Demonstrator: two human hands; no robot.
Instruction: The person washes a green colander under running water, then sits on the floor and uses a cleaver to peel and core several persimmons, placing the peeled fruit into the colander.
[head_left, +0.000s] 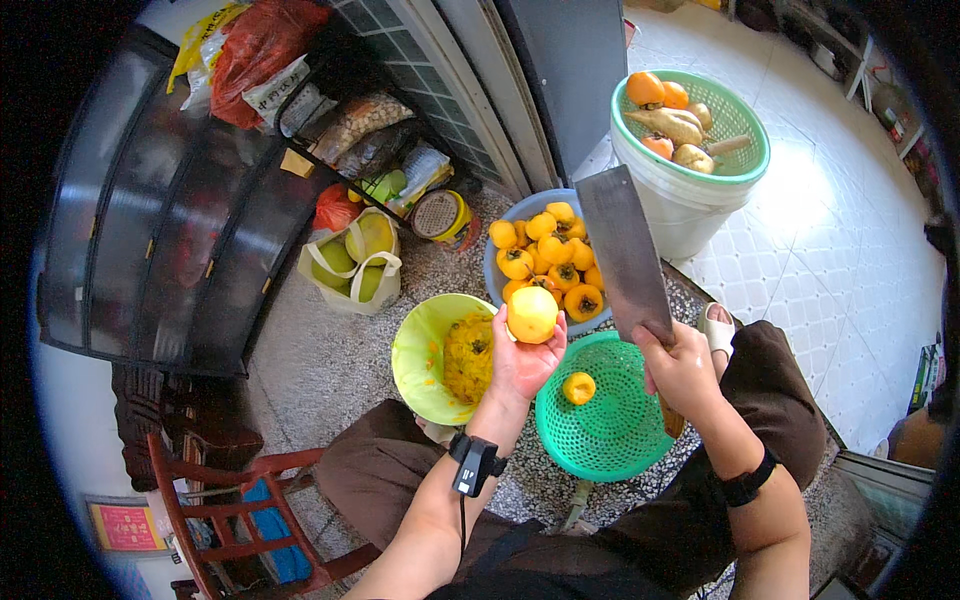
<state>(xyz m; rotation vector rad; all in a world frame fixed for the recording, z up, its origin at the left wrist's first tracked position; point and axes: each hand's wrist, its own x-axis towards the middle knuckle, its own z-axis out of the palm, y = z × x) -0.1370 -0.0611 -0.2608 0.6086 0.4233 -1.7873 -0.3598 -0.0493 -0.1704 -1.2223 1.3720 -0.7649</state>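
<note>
My left hand (525, 360) holds a peeled yellow persimmon (532, 315) on its palm and fingers, between the bowls. In my right hand (679, 364) is a broad-bladed cleaver (626, 251), its blade pointing up and away from me. A blue basin (491, 264) full of orange persimmons stands beyond both hands. Below them sits a green plastic colander (607, 450) with one peeled persimmon (579, 388) inside. Left of my left hand, a lime-green bin (416, 360) contains orange peelings (469, 360).
At the upper right, a green basket (757, 161) of persimmons and tubers rests on a white bucket (675, 217). A cloth bag (349, 300) of green fruit and a yellow tin (442, 217) stand left. A red wooden chair (247, 510) is at lower left.
</note>
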